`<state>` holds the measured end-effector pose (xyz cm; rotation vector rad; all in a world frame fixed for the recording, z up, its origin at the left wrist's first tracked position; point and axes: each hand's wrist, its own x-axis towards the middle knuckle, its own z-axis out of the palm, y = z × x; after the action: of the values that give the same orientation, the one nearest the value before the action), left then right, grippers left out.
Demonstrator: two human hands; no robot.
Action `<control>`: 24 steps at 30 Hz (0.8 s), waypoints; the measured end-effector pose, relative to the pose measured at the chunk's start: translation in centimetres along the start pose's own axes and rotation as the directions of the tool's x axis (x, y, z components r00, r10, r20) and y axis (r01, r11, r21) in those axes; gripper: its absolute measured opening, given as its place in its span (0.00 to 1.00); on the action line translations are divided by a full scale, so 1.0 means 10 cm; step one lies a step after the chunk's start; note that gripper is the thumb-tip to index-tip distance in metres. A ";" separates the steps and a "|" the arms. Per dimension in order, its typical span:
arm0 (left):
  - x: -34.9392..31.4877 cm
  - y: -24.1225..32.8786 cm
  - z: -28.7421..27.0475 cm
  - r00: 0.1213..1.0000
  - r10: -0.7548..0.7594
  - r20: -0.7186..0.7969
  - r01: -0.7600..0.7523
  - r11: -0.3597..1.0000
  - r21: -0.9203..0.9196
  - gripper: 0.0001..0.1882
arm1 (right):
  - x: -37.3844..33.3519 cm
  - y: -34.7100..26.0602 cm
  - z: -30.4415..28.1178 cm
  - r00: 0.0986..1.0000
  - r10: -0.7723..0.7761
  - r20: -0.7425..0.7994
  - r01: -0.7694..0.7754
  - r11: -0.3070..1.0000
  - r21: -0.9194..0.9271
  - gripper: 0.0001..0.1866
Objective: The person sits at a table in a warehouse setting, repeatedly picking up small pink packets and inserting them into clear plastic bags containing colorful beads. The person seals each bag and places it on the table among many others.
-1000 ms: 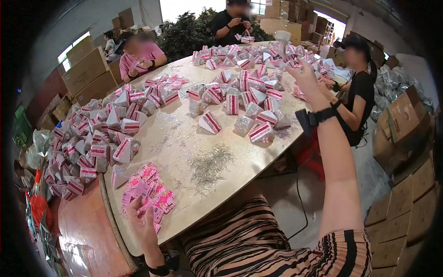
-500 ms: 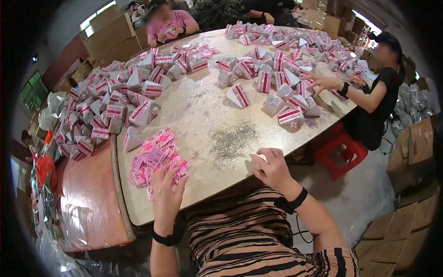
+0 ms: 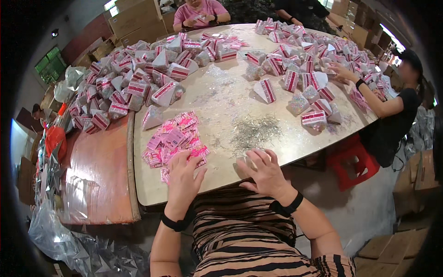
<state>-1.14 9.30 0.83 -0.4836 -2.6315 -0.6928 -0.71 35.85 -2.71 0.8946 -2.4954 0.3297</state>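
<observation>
My left hand [image 3: 183, 177] lies flat, fingers spread, on the near edge of a loose pile of small pink and white labels [image 3: 173, 137] on the pale table [image 3: 221, 106]. My right hand [image 3: 262, 171] rests palm down near the table's front edge, fingers apart, just below a scatter of thin silvery shreds [image 3: 254, 131]. Neither hand holds anything. Both wrists wear black bands.
Heaps of clear triangular packets with pink-striped bands [image 3: 134, 85] cover the left side, and more packets [image 3: 300, 60] the far right. A person in black [image 3: 392, 115] sits at the right edge beside a red stool [image 3: 353, 161]; another in pink [image 3: 199, 13] sits opposite. A reddish board [image 3: 99, 171] adjoins on the left.
My right hand came back from reaching toward the far packets and settled on the table's near edge. My left hand shifted onto the label pile. The view tilted downward.
</observation>
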 end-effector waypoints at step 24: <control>0.11 -0.18 -0.14 0.994 -0.109 0.033 0.104 0.988 0.111 0.25 | 0.19 -0.16 0.00 0.923 0.194 -0.332 -0.033 0.900 0.436 0.09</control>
<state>-2.43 7.37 1.75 -0.3305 -2.7312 -0.5721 -0.99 33.62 -1.60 0.7527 -2.1575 1.0163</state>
